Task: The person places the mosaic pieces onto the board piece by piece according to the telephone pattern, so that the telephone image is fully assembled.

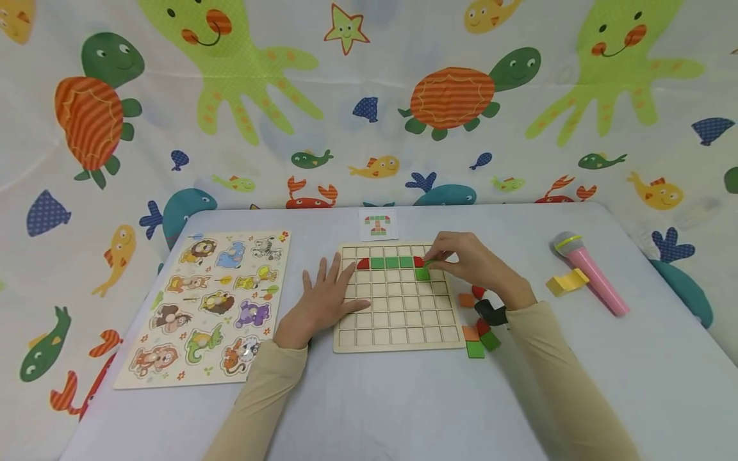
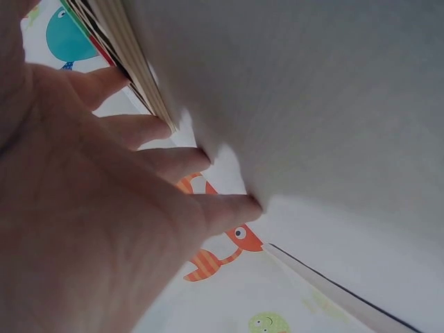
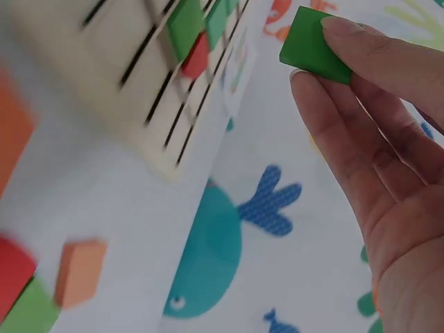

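Observation:
My right hand (image 1: 469, 259) pinches a green square tile (image 3: 309, 45) between thumb and fingertips, above the upper right of a wooden grid board (image 1: 398, 319). On the board a row holds a red rounded tile (image 1: 363, 264), several green squares (image 1: 392, 262) and another red tile (image 1: 418, 261). Another green square (image 1: 423, 274) lies just below the right red one. With fingers spread, my left hand (image 1: 317, 304) rests at the board's left edge, thumb reaching over the grid. A pattern card (image 1: 378, 224) showing a T shape lies behind the board.
Loose tiles, including an orange square (image 1: 466, 300) and a green square (image 1: 475, 349), lie right of the board beneath the right forearm. An animal puzzle board (image 1: 196, 307) is on the left. A pink microphone (image 1: 599, 282) and a yellow block (image 1: 567, 282) are at the right.

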Available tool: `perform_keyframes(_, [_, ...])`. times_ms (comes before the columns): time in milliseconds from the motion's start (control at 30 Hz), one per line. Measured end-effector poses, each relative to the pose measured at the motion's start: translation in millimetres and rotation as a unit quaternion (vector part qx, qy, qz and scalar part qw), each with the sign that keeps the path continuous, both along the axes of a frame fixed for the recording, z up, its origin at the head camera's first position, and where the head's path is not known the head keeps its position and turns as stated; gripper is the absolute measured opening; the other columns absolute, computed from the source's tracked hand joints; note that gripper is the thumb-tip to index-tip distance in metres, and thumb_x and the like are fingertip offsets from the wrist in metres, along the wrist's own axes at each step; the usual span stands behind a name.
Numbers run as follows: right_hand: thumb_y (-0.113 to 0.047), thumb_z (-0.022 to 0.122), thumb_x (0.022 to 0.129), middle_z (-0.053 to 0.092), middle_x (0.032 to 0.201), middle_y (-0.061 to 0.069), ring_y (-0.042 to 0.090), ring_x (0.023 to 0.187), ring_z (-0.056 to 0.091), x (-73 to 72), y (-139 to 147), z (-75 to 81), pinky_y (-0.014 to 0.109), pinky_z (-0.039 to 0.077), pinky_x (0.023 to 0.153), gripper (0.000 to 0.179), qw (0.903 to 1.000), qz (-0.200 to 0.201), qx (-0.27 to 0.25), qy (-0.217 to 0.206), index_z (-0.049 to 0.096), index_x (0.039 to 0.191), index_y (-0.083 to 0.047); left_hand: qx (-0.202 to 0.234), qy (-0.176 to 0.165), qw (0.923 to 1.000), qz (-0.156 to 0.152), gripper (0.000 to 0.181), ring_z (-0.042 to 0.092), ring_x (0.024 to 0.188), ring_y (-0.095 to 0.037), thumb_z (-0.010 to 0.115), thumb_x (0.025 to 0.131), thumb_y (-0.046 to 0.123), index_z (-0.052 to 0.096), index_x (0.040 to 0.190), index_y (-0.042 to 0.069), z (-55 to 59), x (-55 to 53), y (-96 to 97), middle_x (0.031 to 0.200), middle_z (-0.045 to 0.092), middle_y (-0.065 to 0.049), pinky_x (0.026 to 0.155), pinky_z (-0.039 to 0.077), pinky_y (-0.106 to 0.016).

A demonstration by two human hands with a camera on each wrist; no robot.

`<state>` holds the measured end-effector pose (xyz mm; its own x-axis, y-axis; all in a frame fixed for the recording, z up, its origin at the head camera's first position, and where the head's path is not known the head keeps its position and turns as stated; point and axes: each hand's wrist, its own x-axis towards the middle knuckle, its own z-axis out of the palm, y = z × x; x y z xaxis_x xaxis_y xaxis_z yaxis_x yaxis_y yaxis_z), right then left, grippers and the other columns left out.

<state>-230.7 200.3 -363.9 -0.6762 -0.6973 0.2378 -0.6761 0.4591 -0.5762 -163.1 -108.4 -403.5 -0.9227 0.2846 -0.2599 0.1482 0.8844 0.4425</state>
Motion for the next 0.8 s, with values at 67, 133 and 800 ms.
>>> perform_keyframes(67, [0.009, 0.081, 0.086, 0.072, 0.096, 0.003, 0.019, 0.086, 0.070, -1.8, -12, 2.0, 0.036, 0.061, 0.081, 0.020, 0.9999, 0.013, -0.006, 0.001, 0.079, 0.103, 0.000, 0.001, -0.002, 1.0000, 0.000, 0.089, -0.008, 0.157, -0.049, 0.064, 0.102, 0.051, 0.022, 0.167, 0.006, 0.0, 0.1, 0.2, 0.173, -0.001, -0.025, 0.118, -0.007, -0.074])
perform_keyframes(133, [0.009, 0.080, 0.087, 0.072, 0.097, 0.003, 0.018, 0.086, 0.070, -3.3, -24, 4.4, 0.034, 0.060, 0.079, 0.020, 0.9996, 0.026, -0.007, 0.002, 0.080, 0.104, 0.000, 0.002, -0.004, 1.0000, 0.000, 0.089, -0.008, 0.158, -0.049, 0.063, 0.102, 0.051, 0.022, 0.167, 0.006, 0.6, 0.3, 0.5, 0.173, -0.002, -0.025, 0.119, -0.007, -0.074])
perform_keyframes(800, [0.005, 0.077, 0.091, 0.076, 0.098, 0.010, 0.021, 0.092, 0.073, -8.8, -110, -7.2, 0.025, 0.060, 0.081, 0.012, 0.9966, 0.066, 0.004, -0.049, 0.080, 0.103, 0.003, -0.010, -0.004, 0.9999, -0.001, 0.089, -0.007, 0.157, -0.049, 0.062, 0.103, 0.053, 0.023, 0.166, 0.005, -1.4, -1.7, -1.2, 0.173, -0.001, -0.025, 0.118, -0.005, -0.075])
